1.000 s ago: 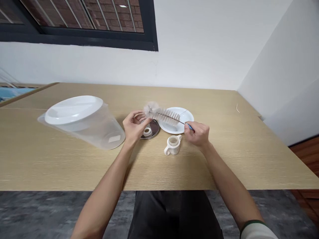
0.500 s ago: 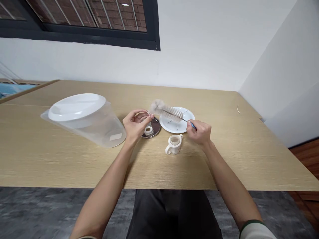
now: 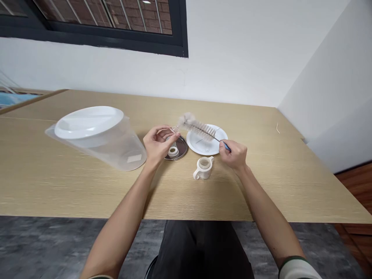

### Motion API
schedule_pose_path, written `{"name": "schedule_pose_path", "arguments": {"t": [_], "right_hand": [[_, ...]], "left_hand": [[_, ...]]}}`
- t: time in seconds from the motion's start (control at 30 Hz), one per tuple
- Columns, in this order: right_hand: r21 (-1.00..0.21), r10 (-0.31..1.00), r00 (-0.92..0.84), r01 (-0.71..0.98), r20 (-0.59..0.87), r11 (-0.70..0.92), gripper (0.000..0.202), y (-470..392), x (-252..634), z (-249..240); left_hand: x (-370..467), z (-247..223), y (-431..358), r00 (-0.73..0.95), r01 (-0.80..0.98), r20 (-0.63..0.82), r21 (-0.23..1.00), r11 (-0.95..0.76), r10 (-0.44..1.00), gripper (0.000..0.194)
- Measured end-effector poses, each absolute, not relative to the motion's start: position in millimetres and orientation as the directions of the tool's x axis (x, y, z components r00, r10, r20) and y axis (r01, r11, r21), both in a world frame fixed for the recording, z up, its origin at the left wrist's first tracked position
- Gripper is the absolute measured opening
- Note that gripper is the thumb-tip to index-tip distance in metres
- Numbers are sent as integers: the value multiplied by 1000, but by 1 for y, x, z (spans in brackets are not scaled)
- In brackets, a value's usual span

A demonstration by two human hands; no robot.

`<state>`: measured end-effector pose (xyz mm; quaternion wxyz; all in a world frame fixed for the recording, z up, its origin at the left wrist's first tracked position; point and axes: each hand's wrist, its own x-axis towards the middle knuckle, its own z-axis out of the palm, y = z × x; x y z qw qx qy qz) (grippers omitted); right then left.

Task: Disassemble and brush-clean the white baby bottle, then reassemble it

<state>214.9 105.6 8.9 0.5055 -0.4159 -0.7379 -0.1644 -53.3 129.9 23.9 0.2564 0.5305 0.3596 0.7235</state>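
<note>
My left hand [image 3: 159, 143] pinches a small clear piece [image 3: 174, 130] between thumb and fingers; its exact kind is too small to tell. In my right hand [image 3: 235, 153] is the blue handle of a bottle brush [image 3: 200, 129], its white bristles pointing left. The brush's tip is right beside the clear piece; whether they touch I cannot tell. Below the left fingers, a dark round tray [image 3: 183, 149] carries a white ring [image 3: 173, 151]. Behind the brush lies a white plate [image 3: 193, 144] with thin wires on it. Between my forearms stands a small bottle with two white handles [image 3: 204, 167].
On the left, a large translucent pitcher [image 3: 116, 149] with a white lid stands close to my left hand. A small bent white piece [image 3: 278, 128] lies far right on the wooden table [image 3: 87, 193]. A wall and a window [image 3: 116, 23] rise behind.
The brush's tip has shifted slightly right from the left fingers, and more of the clear piece shows. Both hands keep their grips. The view has shifted slightly.
</note>
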Motion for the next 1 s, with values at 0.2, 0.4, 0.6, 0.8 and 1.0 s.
{"name": "schedule_pose_path", "arguments": {"t": [0.2, 0.4, 0.6, 0.8, 1.0], "right_hand": [[-139, 380, -167, 741, 910, 657, 27, 105, 216, 11], [-176, 472, -142, 805, 870, 567, 31, 107, 215, 8], [-254, 560, -28, 871, 828, 420, 37, 112, 220, 5], [-180, 479, -157, 792, 864, 584, 32, 105, 213, 10], [-158, 478, -150, 823, 865, 545, 31, 108, 214, 6]], "left_hand": [[-58, 20, 135, -318, 41, 584, 796, -604, 747, 41], [-58, 20, 133, -315, 76, 574, 809, -583, 755, 42], [-57, 19, 132, -325, 63, 581, 800, -596, 746, 42], [-62, 18, 137, -348, 99, 569, 812, -575, 745, 41], [-62, 20, 136, -364, 91, 605, 780, -620, 708, 39]]}}
